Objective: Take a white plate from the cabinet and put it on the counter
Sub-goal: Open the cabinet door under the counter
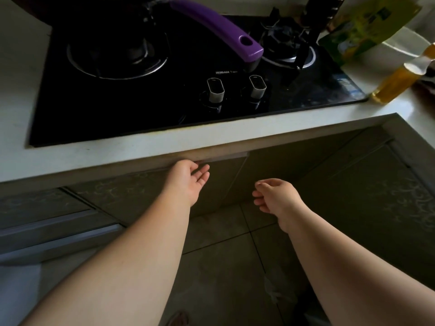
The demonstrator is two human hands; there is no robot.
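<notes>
Left hand (191, 178) grip wide, fingertips at cabinet door (221, 182) top handle; right hand (275, 196) loosely curled, empty. Risk: fingers slip off shallow lip, door swings into right hand.

hob (164, 102) | brand above knobs, reads "ROBAM" | green bag (367, 27) print unreadable

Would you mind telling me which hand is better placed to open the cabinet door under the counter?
The left hand: its fingertips reach the handle strip at the cabinet door's top edge, while the right hand hangs loosely curled, lower and clear of it.
</notes>
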